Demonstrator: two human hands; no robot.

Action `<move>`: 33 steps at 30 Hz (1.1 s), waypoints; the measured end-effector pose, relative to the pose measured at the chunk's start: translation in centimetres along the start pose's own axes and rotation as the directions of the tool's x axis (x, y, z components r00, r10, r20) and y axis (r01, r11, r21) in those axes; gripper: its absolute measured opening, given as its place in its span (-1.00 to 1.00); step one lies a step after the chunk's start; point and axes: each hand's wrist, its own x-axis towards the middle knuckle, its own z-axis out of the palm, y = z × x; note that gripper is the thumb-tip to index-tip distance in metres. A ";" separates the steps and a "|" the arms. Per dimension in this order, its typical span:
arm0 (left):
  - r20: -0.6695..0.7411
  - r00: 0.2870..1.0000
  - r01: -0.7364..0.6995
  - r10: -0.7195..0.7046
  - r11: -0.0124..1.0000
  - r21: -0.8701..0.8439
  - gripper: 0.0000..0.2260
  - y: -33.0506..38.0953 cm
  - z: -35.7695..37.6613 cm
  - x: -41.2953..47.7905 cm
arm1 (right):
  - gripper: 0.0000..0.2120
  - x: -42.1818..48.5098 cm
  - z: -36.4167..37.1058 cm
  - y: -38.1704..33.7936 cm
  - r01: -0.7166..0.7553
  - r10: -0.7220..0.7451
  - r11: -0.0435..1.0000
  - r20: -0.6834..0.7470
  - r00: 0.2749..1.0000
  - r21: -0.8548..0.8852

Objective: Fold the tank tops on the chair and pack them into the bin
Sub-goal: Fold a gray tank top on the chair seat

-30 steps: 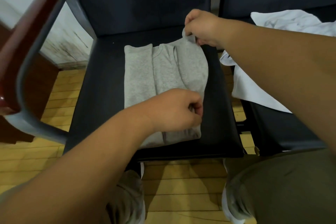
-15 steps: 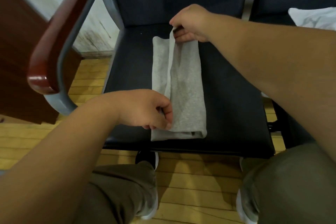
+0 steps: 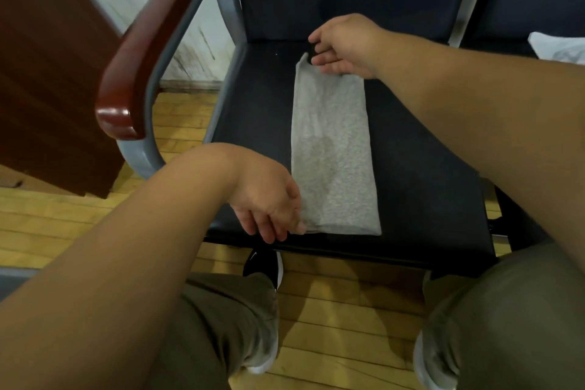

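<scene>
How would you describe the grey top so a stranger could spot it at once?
Find the dark chair with the red-brown armrest. On it lies the grey top, folded into a long narrow strip. The only other cloth, at the right edge, is white.

The tank top (image 3: 332, 152) is speckled light grey, the chair seat (image 3: 259, 123) dark navy, the armrest (image 3: 148, 41) red-brown, the floor (image 3: 332, 304) yellow
</scene>
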 end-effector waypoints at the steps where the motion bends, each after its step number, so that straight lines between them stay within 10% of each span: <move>1: 0.019 1.000 0.017 -0.016 1.000 -0.016 -0.76 -0.1 0.1 0.0 | -0.73 -0.5 -0.2 -0.2 0.004 -0.004 1.000 0.003 1.000 0.011; 8: -0.179 0.979 0.086 -0.092 0.995 -0.041 -0.66 -0.3 0.3 0.0 | -0.79 -7.0 -2.4 -0.8 0.051 -0.040 0.950 0.043 0.998 -0.309; 16: -0.401 0.907 0.040 -0.127 0.975 -0.217 -0.52 0.1 2.8 -1.5 | -0.78 -15.9 -4.9 2.1 -0.170 0.278 0.731 0.061 0.959 -0.661; 24: -0.456 0.880 0.022 -0.131 0.972 -0.236 -0.58 0.6 7.0 -0.9 | -0.42 -21.8 -3.0 8.6 -0.418 0.519 0.673 -0.013 0.855 -0.611; 33: -0.497 0.843 0.032 -0.207 0.941 -0.337 -0.71 0.6 7.3 -0.2 | -0.64 -22.5 -0.5 11.2 -0.352 0.397 0.740 -0.050 0.916 -0.573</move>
